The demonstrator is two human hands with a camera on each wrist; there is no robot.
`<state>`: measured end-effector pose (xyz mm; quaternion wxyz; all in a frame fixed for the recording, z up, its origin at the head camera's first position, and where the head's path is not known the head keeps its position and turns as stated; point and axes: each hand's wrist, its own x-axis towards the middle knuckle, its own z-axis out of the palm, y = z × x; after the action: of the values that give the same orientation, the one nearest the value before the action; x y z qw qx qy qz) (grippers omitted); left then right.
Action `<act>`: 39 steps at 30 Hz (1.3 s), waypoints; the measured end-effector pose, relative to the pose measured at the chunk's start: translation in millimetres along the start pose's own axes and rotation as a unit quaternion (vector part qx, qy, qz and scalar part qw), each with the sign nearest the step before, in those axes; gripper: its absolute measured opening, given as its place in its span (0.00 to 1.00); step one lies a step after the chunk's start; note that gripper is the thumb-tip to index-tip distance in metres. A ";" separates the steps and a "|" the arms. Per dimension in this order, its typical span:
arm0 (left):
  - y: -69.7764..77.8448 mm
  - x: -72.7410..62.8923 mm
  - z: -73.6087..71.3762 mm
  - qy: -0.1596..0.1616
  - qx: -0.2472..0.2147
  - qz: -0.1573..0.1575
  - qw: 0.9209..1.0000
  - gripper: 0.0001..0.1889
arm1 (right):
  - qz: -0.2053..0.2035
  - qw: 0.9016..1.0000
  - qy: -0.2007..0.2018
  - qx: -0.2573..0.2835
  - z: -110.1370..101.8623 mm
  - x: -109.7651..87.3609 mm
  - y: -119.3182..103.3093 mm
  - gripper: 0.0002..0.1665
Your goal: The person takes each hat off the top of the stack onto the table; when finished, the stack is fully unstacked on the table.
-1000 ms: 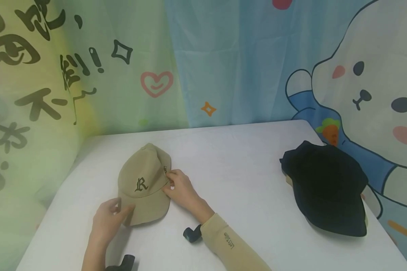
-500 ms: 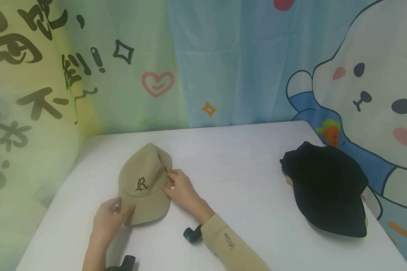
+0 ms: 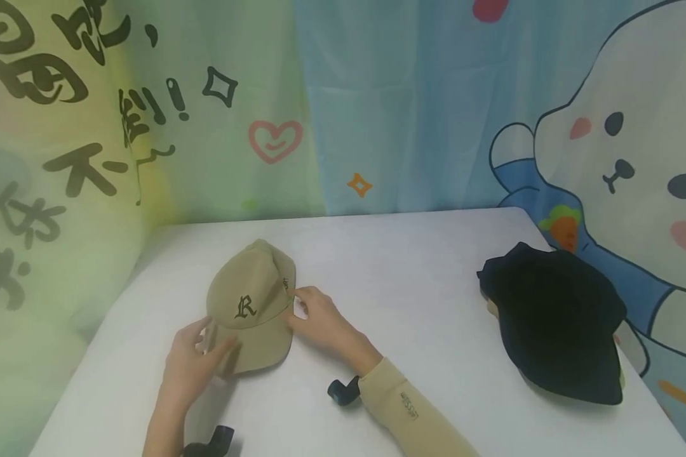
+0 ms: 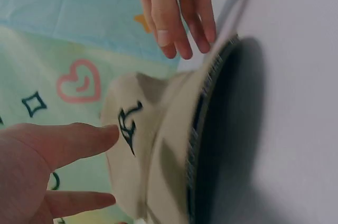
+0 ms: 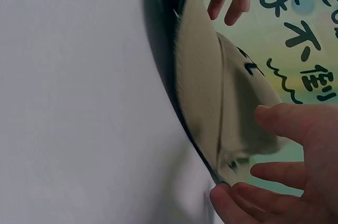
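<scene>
- Cap point(image 3: 254, 317) sits on the left part of the white table point(image 3: 389, 285), between both hands, well apart from the black cap point(image 3: 554, 324).
- Left hand point(image 3: 194, 358) spreads thumb and fingers loosely around the brim's left side, with no grasp visible.
- Right hand point(image 3: 322, 324) lies relaxed at the opposite edge, gripping nothing; whether its fingertips touch is hard to tell.
- Good handling likely means light, even contact from both sides, sparing the soft crown dents and the brim bending.
- Brim point(image 3: 260, 352) points toward the person; the long axis runs from far crown to near brim.
</scene>
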<state>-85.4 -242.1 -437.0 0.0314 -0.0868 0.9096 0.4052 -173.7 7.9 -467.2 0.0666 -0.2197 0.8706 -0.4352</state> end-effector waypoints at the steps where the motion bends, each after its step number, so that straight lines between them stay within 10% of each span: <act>1: 3.7 0.5 0.8 0.000 -0.006 0.010 1.000 0.46 | 0.005 1.000 -0.001 0.000 -5.5 -1.6 0.6 0.35; 19: 62.6 5.3 43.4 0.049 -0.015 0.216 0.975 0.25 | 0.010 0.995 0.095 0.029 -83.6 -32.7 8.7 0.30; 39: 85.8 2.0 74.2 -0.005 -0.040 0.212 0.977 0.27 | -0.003 0.993 0.118 -0.013 -92.5 -56.2 8.8 0.28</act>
<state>-104.0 -130.9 -424.2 -0.0539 0.1085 0.8902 0.4391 -154.8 104.7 -421.8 -0.0407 -0.1706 0.8774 -0.4466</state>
